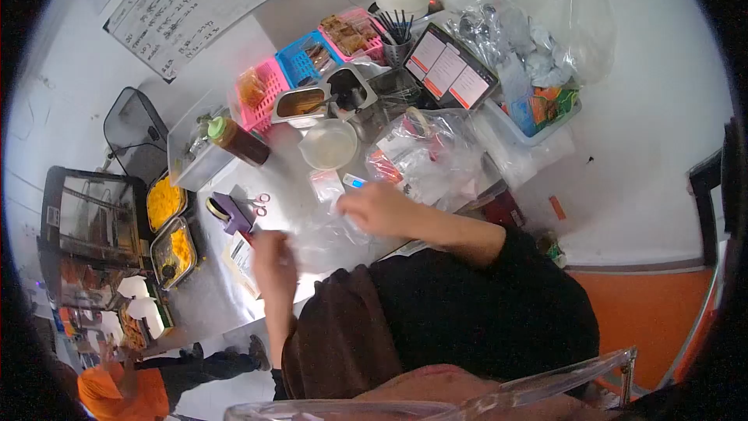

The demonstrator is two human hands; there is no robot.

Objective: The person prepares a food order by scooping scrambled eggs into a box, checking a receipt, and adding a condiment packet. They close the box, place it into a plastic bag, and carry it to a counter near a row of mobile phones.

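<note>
My right hand (378, 209) is closed, its fingers curled together over the middle of the steel table. Whatever it pinches, if anything, is hidden. My left hand (274, 259) is slightly blurred, with its fingers drawn in near the table's front; I cannot make out what is in them. Clear plastic (331, 240) lies crumpled between the two hands. Just beyond my right hand are a small white packet (326, 185) and a device with a blue display (355, 182). Near my left hand are a purple tape dispenser (231, 213), pink-handled scissors (262, 203) and a paper slip (241, 262).
A round tub (329, 145), a green-capped sauce bottle (240, 142) and a filled plastic bag (428, 156) stand around the work spot. Behind are coloured baskets (300, 61) and a tablet (449, 67). Food trays (173, 253) sit left; a person in orange (125, 390) is beyond.
</note>
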